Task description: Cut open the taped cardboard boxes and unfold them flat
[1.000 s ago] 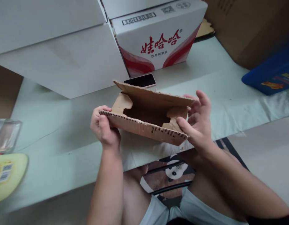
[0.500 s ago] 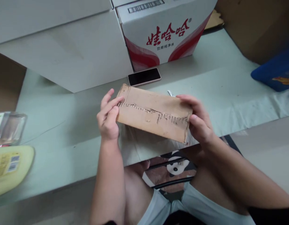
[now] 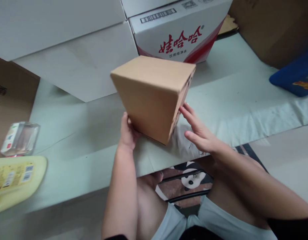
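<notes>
Brown box [image 3: 149, 106] gripped low by the left hand [image 3: 128, 135]; right hand [image 3: 202, 135] spread wide, fingertips at the right side. Tilted mid-frame over the worktop [image 3: 99, 143], best turned slowly, right palm closer for support, clear of the white carton [image 3: 175, 48], upper centre.

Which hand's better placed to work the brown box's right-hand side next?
Probably the right hand: its fingertips are at that side, thumb apart. The left hand looks busy supporting the brown box at its lower left.
</notes>
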{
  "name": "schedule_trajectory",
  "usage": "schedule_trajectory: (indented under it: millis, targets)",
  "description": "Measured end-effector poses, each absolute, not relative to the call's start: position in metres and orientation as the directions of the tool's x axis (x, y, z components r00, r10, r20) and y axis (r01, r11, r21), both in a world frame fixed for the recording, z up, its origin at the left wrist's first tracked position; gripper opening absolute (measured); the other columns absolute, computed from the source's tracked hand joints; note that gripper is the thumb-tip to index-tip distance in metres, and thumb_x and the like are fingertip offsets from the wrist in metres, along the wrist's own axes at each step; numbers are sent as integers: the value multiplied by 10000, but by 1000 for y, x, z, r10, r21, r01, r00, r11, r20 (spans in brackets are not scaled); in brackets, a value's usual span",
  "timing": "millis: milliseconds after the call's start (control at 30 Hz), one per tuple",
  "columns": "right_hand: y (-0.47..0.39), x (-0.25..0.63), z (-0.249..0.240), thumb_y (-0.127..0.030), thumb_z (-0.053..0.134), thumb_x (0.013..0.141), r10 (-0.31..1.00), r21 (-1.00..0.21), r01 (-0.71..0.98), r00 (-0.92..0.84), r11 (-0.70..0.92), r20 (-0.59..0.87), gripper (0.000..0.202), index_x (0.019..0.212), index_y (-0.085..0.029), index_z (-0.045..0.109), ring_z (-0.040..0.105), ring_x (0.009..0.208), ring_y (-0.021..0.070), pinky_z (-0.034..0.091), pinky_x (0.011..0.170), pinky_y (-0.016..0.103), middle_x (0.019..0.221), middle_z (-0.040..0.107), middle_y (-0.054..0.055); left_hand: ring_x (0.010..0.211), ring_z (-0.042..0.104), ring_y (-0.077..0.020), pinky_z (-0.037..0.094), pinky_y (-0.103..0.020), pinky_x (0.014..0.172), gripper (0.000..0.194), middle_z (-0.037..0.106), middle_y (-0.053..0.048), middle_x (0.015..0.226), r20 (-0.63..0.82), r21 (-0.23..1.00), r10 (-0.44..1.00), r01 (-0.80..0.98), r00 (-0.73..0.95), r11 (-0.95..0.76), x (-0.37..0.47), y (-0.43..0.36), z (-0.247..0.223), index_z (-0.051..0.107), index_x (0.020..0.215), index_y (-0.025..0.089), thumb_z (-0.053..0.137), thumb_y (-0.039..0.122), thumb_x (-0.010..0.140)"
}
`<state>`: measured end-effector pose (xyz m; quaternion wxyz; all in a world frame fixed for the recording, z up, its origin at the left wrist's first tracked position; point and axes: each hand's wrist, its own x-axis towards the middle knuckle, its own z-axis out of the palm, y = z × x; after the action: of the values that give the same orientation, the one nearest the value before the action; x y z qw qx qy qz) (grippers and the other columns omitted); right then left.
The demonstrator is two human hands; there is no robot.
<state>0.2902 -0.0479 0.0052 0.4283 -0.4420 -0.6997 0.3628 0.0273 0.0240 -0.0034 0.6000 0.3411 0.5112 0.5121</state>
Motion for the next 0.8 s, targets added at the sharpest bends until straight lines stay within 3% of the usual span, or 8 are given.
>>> schedule_trajectory:
  millis: [100,233,333,433,567,667,800]
  targets:
    - [-50,293,-1,-672,521,926,939,-889,301,-140,344,315,775,1602,-354,311,91,1615,316,200,1298,551,1739,147,-3,668,704,-270,516,-337,497,911,732,-138,748,-409,900,874,-44,264,434,30,14,-2,743,1003,159,415,960,716]
    - [-51,298,0,-663,564,904,957,-940,198,30,277,288,704,1517,-356,405,507,1400,317,394,1203,542,1516,526,59,464,592,-180,280,-248,395,953,654,-85,603,-576,812,622,281,531,512,25,6,8,701,928,153,378,1008,657]
    - [-51,299,3,-668,646,846,959,-961,148,127,235,254,598,1340,-341,558,636,1190,305,497,1085,525,1293,663,55,409,513,-118,213,-248,413,897,675,-79,663,-577,816,596,373,558,441,24,8,13,654,820,150,407,997,661]
    - [-49,298,3,-636,680,837,954,-958,156,144,240,262,491,1207,-314,645,626,1209,299,479,1098,505,1304,667,54,390,411,-83,207,-261,421,889,696,-95,711,-563,825,627,421,539,379,23,12,14,653,741,145,398,994,672]
    - [-48,294,1,-606,661,866,956,-964,106,142,243,256,469,1240,-324,633,635,1185,266,502,1063,469,1301,670,46,382,267,-86,153,-277,434,915,490,-51,441,-597,785,583,552,551,282,22,16,19,624,548,159,295,999,699]
    - [-49,291,-1,-621,688,832,971,-986,21,174,166,167,511,1239,-328,591,662,1088,250,562,954,441,1259,669,45,399,281,-101,177,-274,457,858,404,-31,395,-599,769,581,598,551,226,21,15,27,568,477,185,310,954,754]
    - [-49,287,-2,-676,691,788,977,-992,8,170,127,126,530,1151,-302,599,641,1121,272,560,947,444,1247,650,64,425,375,-132,244,-261,464,653,505,-15,451,-563,782,659,579,499,230,20,14,33,655,638,199,552,834,746]
